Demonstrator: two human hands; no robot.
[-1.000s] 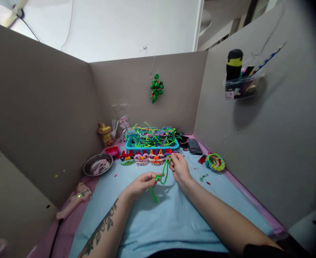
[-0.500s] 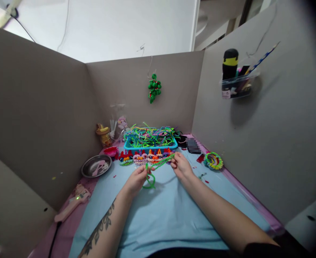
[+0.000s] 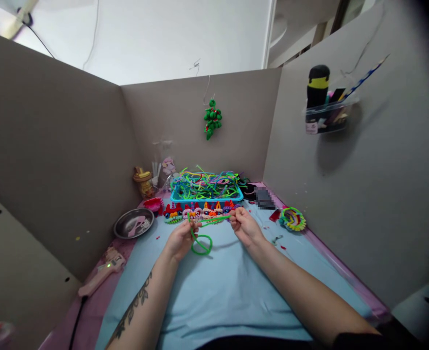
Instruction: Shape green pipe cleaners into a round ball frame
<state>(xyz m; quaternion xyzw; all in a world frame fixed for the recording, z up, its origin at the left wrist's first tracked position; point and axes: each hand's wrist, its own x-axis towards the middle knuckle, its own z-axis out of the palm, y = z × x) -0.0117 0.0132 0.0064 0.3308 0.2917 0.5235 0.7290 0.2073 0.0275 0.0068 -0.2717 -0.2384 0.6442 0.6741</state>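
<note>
A bright green pipe cleaner (image 3: 214, 221) stretches between my two hands above the blue cloth. My left hand (image 3: 180, 239) is closed in a pinch on one part of it, and a round loop of the same green stem hangs below those fingers. With fingers curled, my right hand (image 3: 246, 226) grips the other end. Just beyond the hands sits a row of colourful fuzzy animal-face figures (image 3: 192, 212). Behind them stands a blue basket (image 3: 207, 200) heaped with pipe cleaners in many colours.
On the left lie a metal bowl (image 3: 121, 224) with pink and white bits and a pink glue gun (image 3: 101, 279), its light green. A bundle of coiled pipe cleaners (image 3: 292, 219) rests at right. Grey panels enclose three sides; a green ornament (image 3: 213, 120) hangs at the back.
My left hand has shifted left and slightly up, so the green stem between my hands runs more level. The loop hangs wider and clearer below. The view has turned slightly.
</note>
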